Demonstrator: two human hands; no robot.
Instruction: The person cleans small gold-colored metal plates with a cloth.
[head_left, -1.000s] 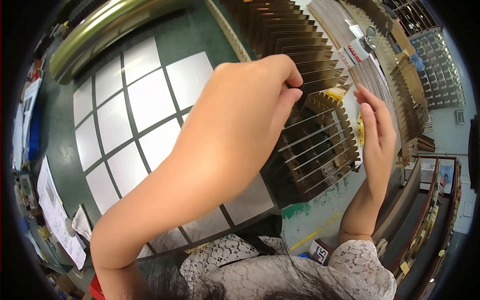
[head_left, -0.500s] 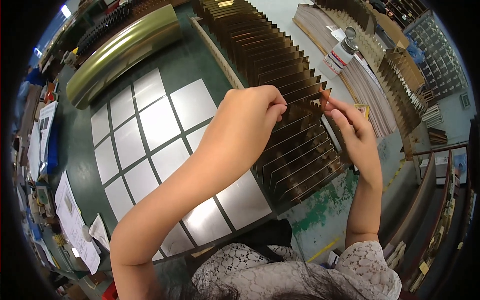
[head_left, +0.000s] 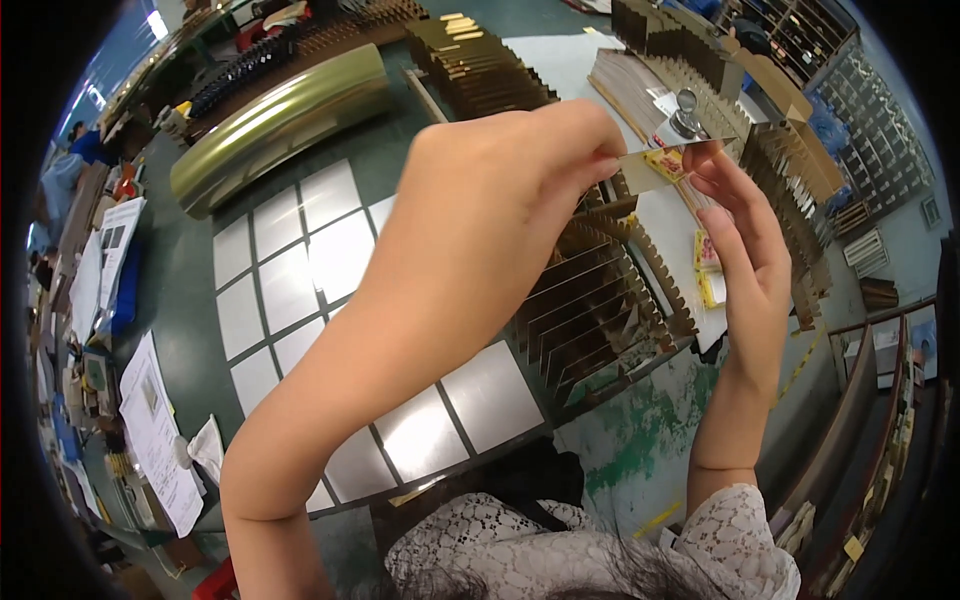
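A thin, shiny metal plate point(head_left: 645, 174) is held up nearly edge-on above a toothed rack. My left hand point(head_left: 510, 175) pinches its left end, the fingers pressed together. At the plate's right end, the curled fingertips of my right hand point(head_left: 750, 230) support it, while that thumb stays lower and apart. Below my hands, the rack point(head_left: 660, 268) carries several brownish plates point(head_left: 580, 300) upright in its slots. Beyond my left hand stands another row of upright plates point(head_left: 470, 75). Silvery square sheets point(head_left: 490, 395) lie in a grid on the green table, partly hidden by my left forearm.
A greenish-gold metallic roll point(head_left: 280, 125) lies at the table's far left. Printed papers point(head_left: 155, 440) and a white cloth point(head_left: 207, 450) rest on the left. Beyond my right hand are a bottle with an open lid point(head_left: 682, 118), small yellow packets point(head_left: 708, 265) and toothed strips point(head_left: 790, 200).
Both hands have moved up and away from the rack, and the metal plate is now lifted above it. The view has shifted slightly, showing more of the far side.
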